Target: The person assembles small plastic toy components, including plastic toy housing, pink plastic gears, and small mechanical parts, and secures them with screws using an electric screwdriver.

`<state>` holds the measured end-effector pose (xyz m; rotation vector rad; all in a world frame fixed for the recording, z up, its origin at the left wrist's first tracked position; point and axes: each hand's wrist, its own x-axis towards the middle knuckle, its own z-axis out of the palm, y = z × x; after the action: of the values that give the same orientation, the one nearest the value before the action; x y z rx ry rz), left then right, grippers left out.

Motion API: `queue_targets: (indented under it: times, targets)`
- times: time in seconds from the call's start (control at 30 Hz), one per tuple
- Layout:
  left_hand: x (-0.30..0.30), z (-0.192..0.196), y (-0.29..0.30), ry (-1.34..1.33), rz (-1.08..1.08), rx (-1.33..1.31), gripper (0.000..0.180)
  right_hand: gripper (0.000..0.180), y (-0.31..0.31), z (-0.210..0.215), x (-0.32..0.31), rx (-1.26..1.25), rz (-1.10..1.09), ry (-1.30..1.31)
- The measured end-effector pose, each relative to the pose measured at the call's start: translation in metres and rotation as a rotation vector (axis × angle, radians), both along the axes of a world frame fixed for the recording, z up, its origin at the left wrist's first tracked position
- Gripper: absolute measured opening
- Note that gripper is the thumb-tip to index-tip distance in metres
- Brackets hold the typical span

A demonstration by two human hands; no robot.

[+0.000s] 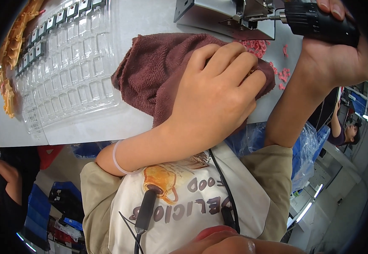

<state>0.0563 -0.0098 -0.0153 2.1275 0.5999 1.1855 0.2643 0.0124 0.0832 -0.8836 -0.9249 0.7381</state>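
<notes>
A maroon towel (150,72) lies bunched on the table. My left hand (222,84) rests on it with curled fingers. Under those fingers a dark bit and an orange bit peek out, but what they belong to is hidden. At the upper right, my right hand (340,46) is wrapped round a black electric screwdriver (319,23). The tool lies level, and its metal bit points left into a grey metal fixture (218,17) at the table's far side. Whether the bit touches anything there I cannot tell.
Small pink plastic pieces (283,75) are scattered beside the fixture and towel. To the left lies a clear blister tray (74,72), with small black-and-silver parts in its outer pockets. Orange plastic strips (12,55) line the far left. Another person (349,131) is at the right.
</notes>
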Motion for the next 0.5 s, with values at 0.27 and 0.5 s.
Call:
queue_targets:
  times: [0.27,0.5]
  targets:
    - [-0.001,-0.004,-0.001,-0.008,-0.005,-0.007,0.021,0.023,0.011,-0.009,-0.017,-0.016,0.004,-0.024]
    - [-0.003,0.002,-0.001,0.029,-0.009,-0.051,0.024,0.022,0.003,-0.007,-0.037,-0.017,0.001,-0.043]
